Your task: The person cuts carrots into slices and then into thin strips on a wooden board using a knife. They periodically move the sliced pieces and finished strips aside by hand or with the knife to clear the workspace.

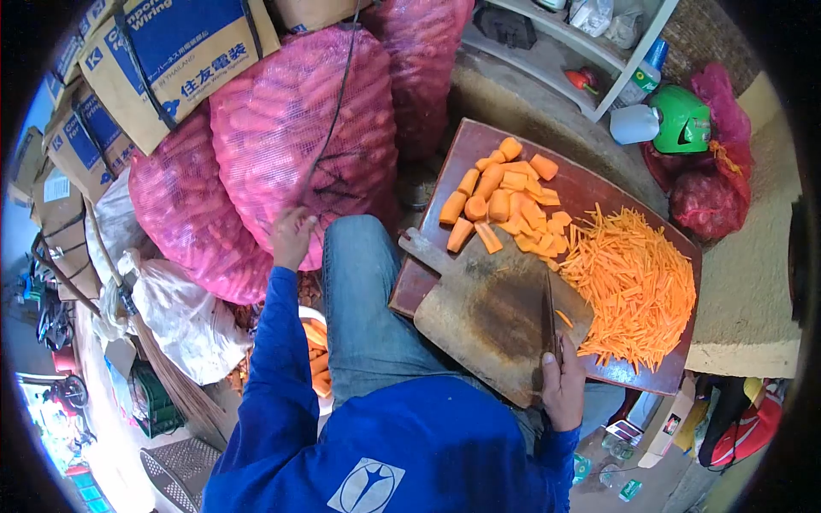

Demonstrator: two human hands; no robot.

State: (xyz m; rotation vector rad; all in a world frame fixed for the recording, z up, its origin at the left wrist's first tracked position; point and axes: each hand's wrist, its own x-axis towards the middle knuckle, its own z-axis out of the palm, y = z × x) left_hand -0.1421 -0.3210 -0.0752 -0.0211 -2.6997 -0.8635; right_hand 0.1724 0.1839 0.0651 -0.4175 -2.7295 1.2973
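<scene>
My right hand (pixel 564 386) is closed round the handle of a knife (pixel 548 312), whose blade stands edge down on a worn wooden cutting board (pixel 453 312). A single carrot strip (pixel 564 318) lies beside the blade. Peeled carrot chunks and slices (pixel 505 192) are gathered beyond the board, and a large heap of carrot strips (pixel 637 286) sits to its right. Away to the left, my left hand (pixel 293 238) is raised in front of a pink mesh sack of carrots (pixel 299 128). Its fingers appear closed on a thin dark cord (pixel 329 128) that runs upward.
The board rests on a low reddish-brown table (pixel 453 162). More filled mesh sacks (pixel 184 205) and stacked cartons (pixel 175 64) stand at the left. Between my left arm and leg is a white container of carrots (pixel 316 350). A shelf (pixel 590 77) and a green helmet (pixel 682 120) are at the upper right.
</scene>
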